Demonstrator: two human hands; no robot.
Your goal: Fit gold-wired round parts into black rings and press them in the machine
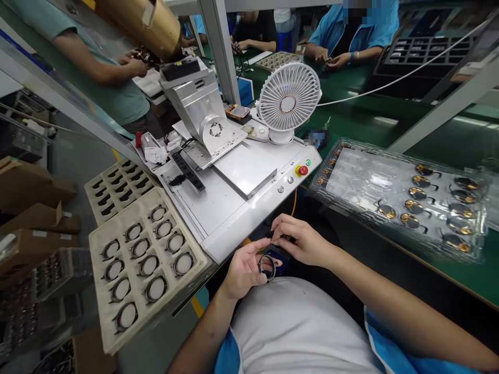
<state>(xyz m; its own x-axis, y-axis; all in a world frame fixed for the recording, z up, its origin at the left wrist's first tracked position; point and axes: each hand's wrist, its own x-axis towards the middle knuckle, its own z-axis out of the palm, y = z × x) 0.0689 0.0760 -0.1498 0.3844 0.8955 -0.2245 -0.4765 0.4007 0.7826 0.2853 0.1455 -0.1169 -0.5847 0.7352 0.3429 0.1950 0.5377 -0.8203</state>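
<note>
My left hand (244, 270) grips a dark round watch case (274, 269) between thumb and fingers, close in front of my body. The case is an open ring, and my palm shows through it. My right hand (302, 241) is closed in a pinch, its fingertips meeting the left index fingertip just above the case. Whatever lies in that pinch is too small or hidden to make out. To the left, a beige tray (177, 283) carries several similar watch cases with pale round centres.
Ahead stands a white machine (234, 234) with buttons and a red emergency stop (303, 170). A white fan (288, 98) sits on it. At right, clear plastic trays (362, 174) hold dark round parts with gold areas. Another beige tray (117, 189) lies at left. Co-workers sit beyond.
</note>
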